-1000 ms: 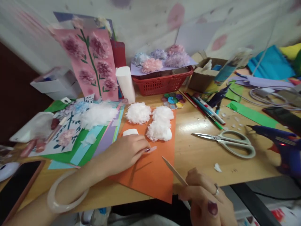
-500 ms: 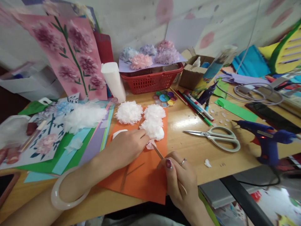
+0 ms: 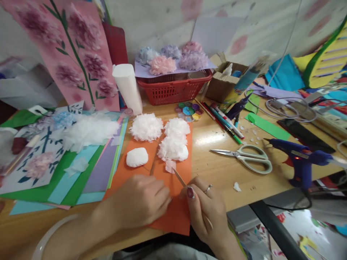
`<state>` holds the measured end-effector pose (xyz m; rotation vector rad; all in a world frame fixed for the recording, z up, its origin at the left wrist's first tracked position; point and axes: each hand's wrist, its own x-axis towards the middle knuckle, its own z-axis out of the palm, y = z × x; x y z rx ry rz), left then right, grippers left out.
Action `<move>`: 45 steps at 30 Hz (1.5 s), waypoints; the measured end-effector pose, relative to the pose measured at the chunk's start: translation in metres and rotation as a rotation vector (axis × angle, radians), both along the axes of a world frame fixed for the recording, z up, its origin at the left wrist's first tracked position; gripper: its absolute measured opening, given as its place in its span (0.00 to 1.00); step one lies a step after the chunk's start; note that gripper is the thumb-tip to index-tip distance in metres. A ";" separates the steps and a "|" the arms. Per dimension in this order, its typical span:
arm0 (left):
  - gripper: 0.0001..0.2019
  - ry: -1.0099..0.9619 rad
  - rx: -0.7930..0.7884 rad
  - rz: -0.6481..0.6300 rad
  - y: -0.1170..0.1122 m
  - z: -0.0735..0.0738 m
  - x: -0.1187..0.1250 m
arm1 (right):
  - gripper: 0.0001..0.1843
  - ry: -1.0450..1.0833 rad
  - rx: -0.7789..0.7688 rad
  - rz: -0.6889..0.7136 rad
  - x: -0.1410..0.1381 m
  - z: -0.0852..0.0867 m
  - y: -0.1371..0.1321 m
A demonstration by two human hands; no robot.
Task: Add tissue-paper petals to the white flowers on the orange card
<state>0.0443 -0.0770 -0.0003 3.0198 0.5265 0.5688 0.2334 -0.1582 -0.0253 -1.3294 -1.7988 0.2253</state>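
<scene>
My right hand [image 3: 207,211] pinches a thin wooden stick [image 3: 179,177]. Its tip meets a small pale pink tissue piece [image 3: 170,166], just below the fluffy white flowers. Over the lower part of the orange card [image 3: 179,216] is my left hand [image 3: 142,198], fingers curled and closed; whatever they may hold is hidden. On the card sit a round white tissue flower [image 3: 146,127], an upper right flower [image 3: 177,128] and a partly covered white pad [image 3: 173,148] with ruffled tissue on its left. A bare white pad [image 3: 137,157] lies at the left, above my left hand.
Scissors [image 3: 244,157] and a blue glue gun [image 3: 298,159] lie to the right. Markers [image 3: 226,124] and paint pots [image 3: 189,111] are behind the card. A red basket [image 3: 173,90] stands at the back. Coloured papers [image 3: 94,173] and white tissue [image 3: 89,131] cover the left.
My left hand has drawn back from the tissue piece toward the card's lower edge, uncovering the bare white pad. My right hand stays near the same spot with the stick. The view has shifted slightly.
</scene>
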 end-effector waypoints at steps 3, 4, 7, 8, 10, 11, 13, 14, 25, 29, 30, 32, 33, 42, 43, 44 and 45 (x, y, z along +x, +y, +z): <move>0.15 0.110 -0.127 -0.001 -0.009 -0.009 -0.001 | 0.19 -0.048 -0.020 -0.030 -0.001 0.000 0.005; 0.13 0.127 -0.151 -0.004 -0.010 -0.012 -0.001 | 0.19 -0.058 -0.026 -0.035 -0.002 0.000 0.007; 0.08 0.132 -0.135 -0.037 -0.010 -0.019 -0.002 | 0.19 -0.096 -0.045 -0.034 -0.003 0.002 0.010; 0.07 0.126 -0.115 -0.053 -0.010 -0.021 -0.002 | 0.19 -0.114 -0.053 -0.033 -0.004 0.002 0.010; 0.05 0.132 -0.077 -0.077 -0.010 -0.026 -0.004 | 0.19 -0.151 -0.070 -0.035 -0.006 0.002 0.012; 0.04 0.139 -0.059 -0.084 -0.011 -0.028 -0.004 | 0.19 -0.168 -0.072 -0.038 -0.007 0.002 0.013; 0.05 0.157 -0.024 -0.088 -0.011 -0.031 -0.005 | 0.20 -0.198 -0.072 -0.041 -0.009 0.001 0.014; 0.05 0.161 -0.009 -0.092 -0.012 -0.033 -0.005 | 0.20 -0.213 -0.074 -0.038 -0.010 0.000 0.015; 0.06 0.147 0.015 -0.069 -0.014 -0.027 -0.004 | 0.15 -0.185 -0.105 0.041 -0.001 0.000 0.000; 0.08 0.179 0.018 -0.084 -0.014 -0.027 -0.003 | 0.15 -0.059 -0.058 0.045 0.003 0.000 -0.013; 0.09 0.185 0.028 -0.083 -0.014 -0.027 -0.003 | 0.15 -0.025 -0.049 0.033 0.003 -0.001 -0.014; 0.13 0.201 0.037 -0.086 -0.015 -0.026 -0.004 | 0.16 0.038 -0.046 0.007 0.004 -0.003 -0.015; 0.15 0.207 0.034 -0.086 -0.015 -0.024 -0.005 | 0.17 0.068 -0.038 -0.002 0.004 -0.004 -0.014; 0.19 -0.046 -0.047 0.133 -0.013 0.026 -0.046 | 0.21 0.255 -0.049 -0.082 0.013 -0.013 -0.011; 0.19 -0.086 -0.044 0.221 -0.011 0.029 -0.056 | 0.21 0.272 -0.042 -0.087 0.013 -0.012 -0.010; 0.19 -0.117 -0.039 0.336 -0.009 0.030 -0.068 | 0.21 0.313 -0.027 -0.096 0.013 -0.010 -0.008; 0.19 -0.141 -0.040 0.470 -0.007 0.032 -0.080 | 0.21 0.370 -0.013 -0.082 0.012 -0.007 -0.006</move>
